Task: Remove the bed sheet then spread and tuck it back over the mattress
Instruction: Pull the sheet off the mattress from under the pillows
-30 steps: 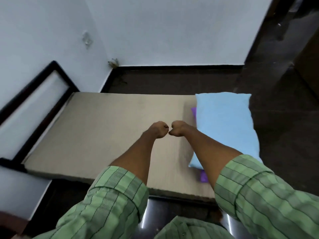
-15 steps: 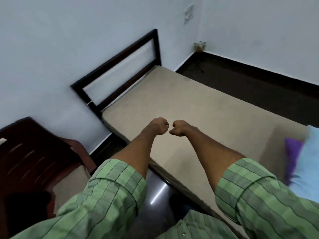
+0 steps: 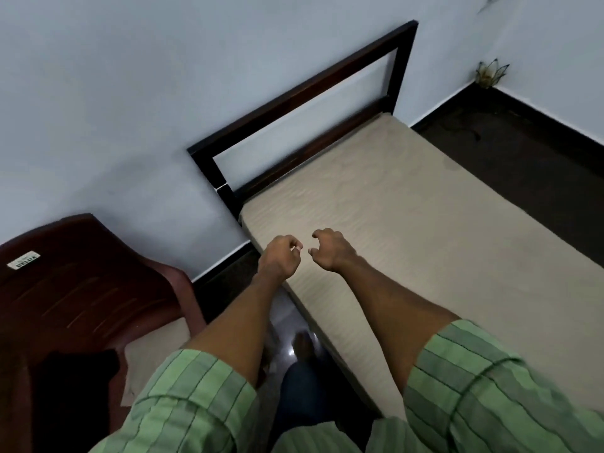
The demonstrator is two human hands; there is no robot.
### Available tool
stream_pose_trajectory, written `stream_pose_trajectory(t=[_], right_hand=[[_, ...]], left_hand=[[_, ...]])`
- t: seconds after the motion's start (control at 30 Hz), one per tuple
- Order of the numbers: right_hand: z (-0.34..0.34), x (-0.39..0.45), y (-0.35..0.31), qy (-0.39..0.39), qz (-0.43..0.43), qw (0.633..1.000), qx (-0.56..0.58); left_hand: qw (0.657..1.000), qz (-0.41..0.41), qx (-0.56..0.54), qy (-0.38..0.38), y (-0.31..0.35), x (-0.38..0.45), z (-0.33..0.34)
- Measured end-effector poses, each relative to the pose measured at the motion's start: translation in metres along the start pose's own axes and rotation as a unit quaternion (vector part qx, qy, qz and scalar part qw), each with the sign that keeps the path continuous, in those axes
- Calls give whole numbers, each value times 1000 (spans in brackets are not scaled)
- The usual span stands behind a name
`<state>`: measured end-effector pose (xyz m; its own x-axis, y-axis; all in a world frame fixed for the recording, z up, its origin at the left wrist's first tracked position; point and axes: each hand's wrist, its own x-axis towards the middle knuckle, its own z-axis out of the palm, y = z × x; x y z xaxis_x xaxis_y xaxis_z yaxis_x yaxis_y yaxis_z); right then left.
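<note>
Beige bed sheet lies flat over the mattress, filling the frame from centre to 3 o'clock – both hands hover above its near-left corner, left hand and right hand with fingers loosely curled, holding nothing.

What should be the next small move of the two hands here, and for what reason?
Probably lower both hands to the near corner of the bed sheet by the headboard and pinch its edge to lift it. The left hand and the right hand hover over that corner, fingers loosely curled, holding nothing, and the sheet lies flat on the mattress.
</note>
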<state>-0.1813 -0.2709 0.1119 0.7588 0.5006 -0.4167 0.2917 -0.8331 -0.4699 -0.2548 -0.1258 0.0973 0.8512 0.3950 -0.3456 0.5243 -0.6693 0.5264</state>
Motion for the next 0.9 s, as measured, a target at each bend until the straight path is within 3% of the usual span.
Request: stream_pose_trajectory(t=[0.27, 0.47, 0.67, 0.77, 0.9], right_hand=[[53, 147, -45, -26, 46, 998, 39], [121, 244, -63, -67, 63, 994, 53], [199, 302, -44, -92, 85, 992, 2], [241, 309, -31, -151, 82, 982, -73], [276, 321, -27, -97, 47, 976, -188]], left_hand=[[997, -53, -27, -49, -86, 143, -10], [996, -47, -27, -69, -149, 246, 9], [989, 45, 129, -47, -220, 298, 42], [960, 116, 249, -47, -259, 303, 63], [936, 202, 288, -32, -293, 324, 78]])
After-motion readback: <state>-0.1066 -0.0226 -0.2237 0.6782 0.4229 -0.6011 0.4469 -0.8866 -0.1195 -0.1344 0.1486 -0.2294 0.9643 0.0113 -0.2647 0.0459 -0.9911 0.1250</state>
